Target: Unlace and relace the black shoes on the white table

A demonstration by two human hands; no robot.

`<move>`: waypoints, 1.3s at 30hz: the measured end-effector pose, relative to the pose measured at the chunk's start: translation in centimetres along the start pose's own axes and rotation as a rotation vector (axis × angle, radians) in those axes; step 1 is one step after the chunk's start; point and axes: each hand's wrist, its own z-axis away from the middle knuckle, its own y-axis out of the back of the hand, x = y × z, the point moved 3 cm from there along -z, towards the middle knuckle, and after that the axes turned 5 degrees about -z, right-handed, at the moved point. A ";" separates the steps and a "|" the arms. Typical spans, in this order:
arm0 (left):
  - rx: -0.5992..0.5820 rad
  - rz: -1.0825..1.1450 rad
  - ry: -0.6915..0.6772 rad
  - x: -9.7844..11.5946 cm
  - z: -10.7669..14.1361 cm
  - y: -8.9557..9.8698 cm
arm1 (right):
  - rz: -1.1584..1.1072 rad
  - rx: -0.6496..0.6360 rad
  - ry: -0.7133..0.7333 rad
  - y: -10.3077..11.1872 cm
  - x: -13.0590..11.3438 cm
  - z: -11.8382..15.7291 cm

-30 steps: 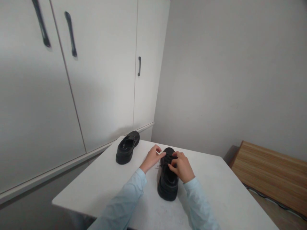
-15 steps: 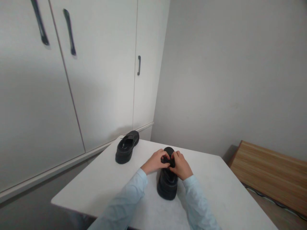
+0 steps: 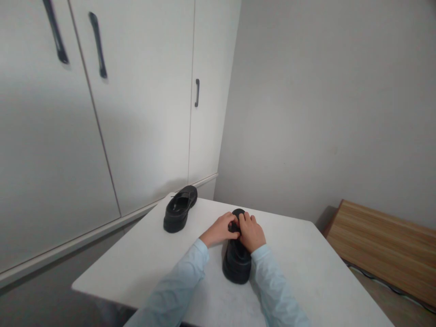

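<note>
A black shoe (image 3: 236,263) stands on the white table (image 3: 293,272), its heel toward me and its toe pointing away. Over the front part of this shoe, my left hand (image 3: 223,228) comes in from the left with thumb and fingers curled together. From the right, my right hand (image 3: 251,232) meets it, fingers bent over the same spot. Whatever the fingertips pinch is too small and covered to make out. A second black shoe (image 3: 176,215) rests near the table's far left corner, untouched, with a thin lace or strap sticking out.
White cabinet doors (image 3: 146,113) with dark handles rise behind the table on the left. A grey wall (image 3: 323,113) stands behind and to the right. At the far right is a wooden board or bench (image 3: 384,250), with a dark cable along its lower edge.
My right hand has shifted left, closer to my left hand, and now covers more of the shoe's front. My left hand and both shoes are nearly where they were.
</note>
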 end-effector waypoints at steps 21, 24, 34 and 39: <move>-0.017 0.089 0.029 0.0 0.2 0.5 | -0.436 0.046 0.238 1.9 2.2 1.1; -0.026 0.090 0.045 -0.2 0.0 0.8 | -0.616 0.102 0.264 2.0 2.6 1.1; -0.034 0.729 0.229 0.0 -0.3 0.0 | -1.018 0.046 0.092 2.2 3.9 1.0; -0.009 0.761 0.222 0.6 -0.3 -0.2 | -1.003 0.081 0.091 1.7 3.6 0.8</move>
